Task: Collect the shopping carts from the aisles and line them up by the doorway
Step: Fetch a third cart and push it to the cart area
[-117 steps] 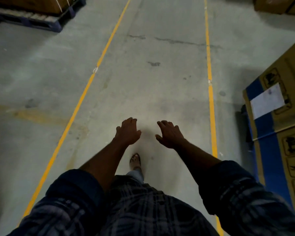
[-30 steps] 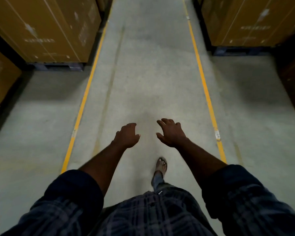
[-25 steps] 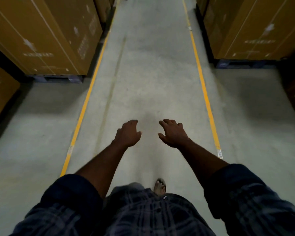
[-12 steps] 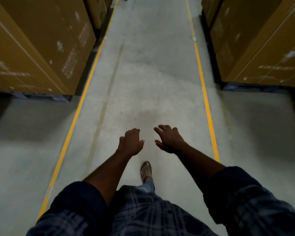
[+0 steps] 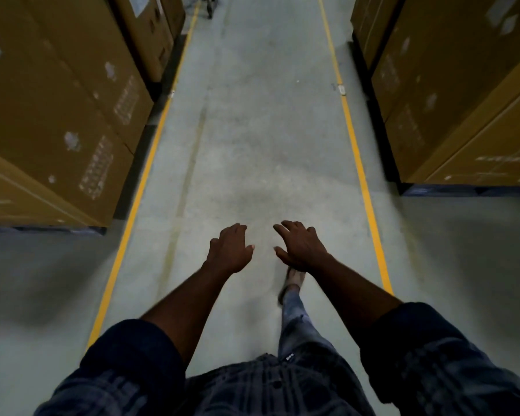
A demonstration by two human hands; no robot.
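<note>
Nothing is collected yet: left hand and right hand reach forward empty, fingers loosely spread, and what may be a cart stands at twelve o'clock.

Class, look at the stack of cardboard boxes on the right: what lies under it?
The edge of a blue pallet shows beneath the boxes; the rest of it is covered.

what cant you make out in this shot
- Head view, dark wheeled frame at the aisle's far end: cut off by the top edge; cart or not, unclear.
- Pale printed labels on the brown cardboard boxes: motion-blurred, unreadable.
- Sandalled foot: toes hidden behind the right hand.
</note>
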